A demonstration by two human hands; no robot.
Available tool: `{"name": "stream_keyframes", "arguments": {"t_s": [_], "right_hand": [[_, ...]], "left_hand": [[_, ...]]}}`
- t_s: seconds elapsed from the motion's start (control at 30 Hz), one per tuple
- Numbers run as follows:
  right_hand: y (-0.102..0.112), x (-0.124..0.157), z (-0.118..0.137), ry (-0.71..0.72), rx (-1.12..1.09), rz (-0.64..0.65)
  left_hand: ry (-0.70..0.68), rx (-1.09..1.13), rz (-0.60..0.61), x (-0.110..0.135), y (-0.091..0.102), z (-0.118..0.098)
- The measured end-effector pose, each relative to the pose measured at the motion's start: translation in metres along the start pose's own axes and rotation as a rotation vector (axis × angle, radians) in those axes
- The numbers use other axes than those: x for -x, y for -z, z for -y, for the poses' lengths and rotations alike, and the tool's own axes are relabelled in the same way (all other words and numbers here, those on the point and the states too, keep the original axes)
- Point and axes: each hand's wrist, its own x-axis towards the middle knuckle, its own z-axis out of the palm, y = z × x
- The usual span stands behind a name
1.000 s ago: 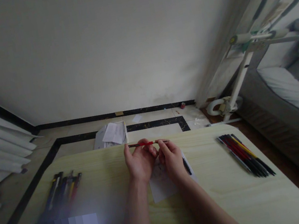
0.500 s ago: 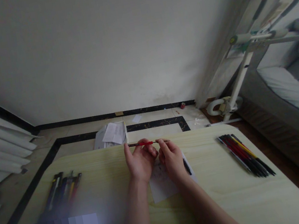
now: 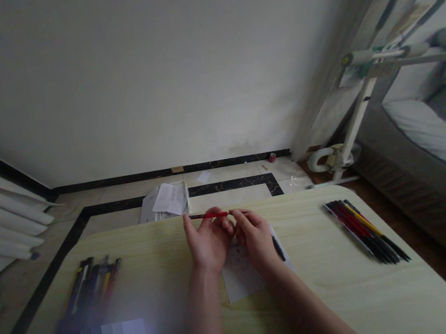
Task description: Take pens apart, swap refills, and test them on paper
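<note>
A slim red and dark pen point(image 3: 214, 214) lies level between my hands, above the far part of the table. My left hand point(image 3: 211, 244), palm up, has its thumb against the pen's left end and its fingers beneath the red barrel. My right hand point(image 3: 256, 236) pinches a thin dark part at the pen's right end, meeting the red barrel. Whether this part is separate from the barrel is too small to tell. Under my hands lies a marked white paper point(image 3: 243, 278), partly covered. A black pen point(image 3: 279, 248) rests on it beside my right wrist.
A row of black, red and yellow pens point(image 3: 366, 231) lies on the right of the wooden table point(image 3: 156, 253). More pens point(image 3: 96, 281) are at the left, partly blurred. Beyond the far edge, a box of papers point(image 3: 168, 199) stands on the floor.
My right fingers have moved slightly left, closing the thin gap that showed between them and the red barrel. The left hand has barely shifted.
</note>
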Motion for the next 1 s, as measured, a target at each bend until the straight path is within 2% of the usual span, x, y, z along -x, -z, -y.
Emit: {"name": "stream_keyframes", "arguments": {"t_s": [0.33,0.6,0.87,1.0], "right_hand": [[0.0015,-0.0007,-0.0014,0.020,0.032,0.006],[0.0013,-0.0009,-0.0002,0.023,0.016,0.002],[-0.0025,0.0012,0.0043,0.019,0.008,0.049],[-0.0036,0.0026,0.0066,0.026,-0.002,0.058]], "left_hand": [[0.014,0.030,-0.024,0.0012,-0.0025,-0.0016],[0.004,0.037,0.039,0.0025,-0.0025,-0.0021],[0.016,0.021,-0.033,0.0025,-0.0041,-0.0025],[0.011,0.025,-0.011,0.0027,-0.0042,-0.0023]]}}
